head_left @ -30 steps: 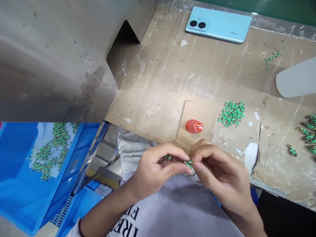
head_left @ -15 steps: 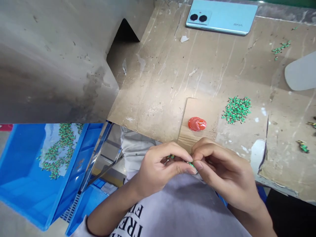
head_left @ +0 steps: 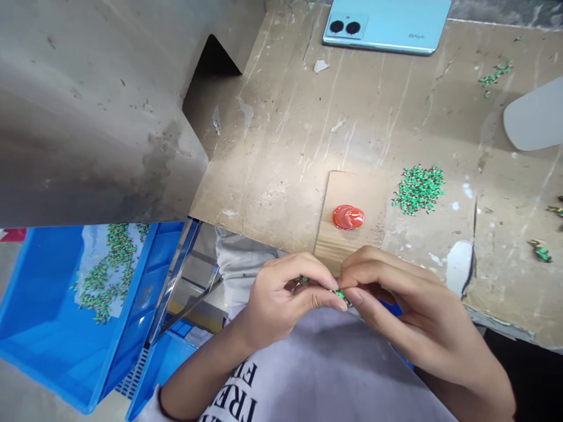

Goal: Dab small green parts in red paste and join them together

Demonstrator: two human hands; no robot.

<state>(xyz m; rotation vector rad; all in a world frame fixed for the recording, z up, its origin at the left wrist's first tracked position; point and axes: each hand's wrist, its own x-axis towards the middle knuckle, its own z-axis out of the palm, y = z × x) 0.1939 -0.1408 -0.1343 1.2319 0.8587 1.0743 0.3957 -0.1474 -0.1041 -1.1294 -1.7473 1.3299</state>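
Pinching small green part (head_left: pixel 338 292) between left hand (head_left: pixel 281 302) and right hand (head_left: pixel 396 310) fingertips, clamped from both sides, at near table edge (head_left: pixel 264 234). Long axis roughly left-right; green pile (head_left: pixel 417 189) lies far right.

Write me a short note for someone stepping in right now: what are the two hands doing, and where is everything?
Left hand: pinches a small green piece at thumb and forefinger, with another green bit showing inside the curled fingers.
Right hand: fingertips meet the left hand's on that same piece, just in front of the table edge.
On the table: a pile of green pieces, a red cap beside it, a few stray green pieces farther back, and a phone at the back.
Blue bin, lower left: more green pieces lie in it.
Done and left: cannot tell which pieces are finished; both pile and bin hold plenty.
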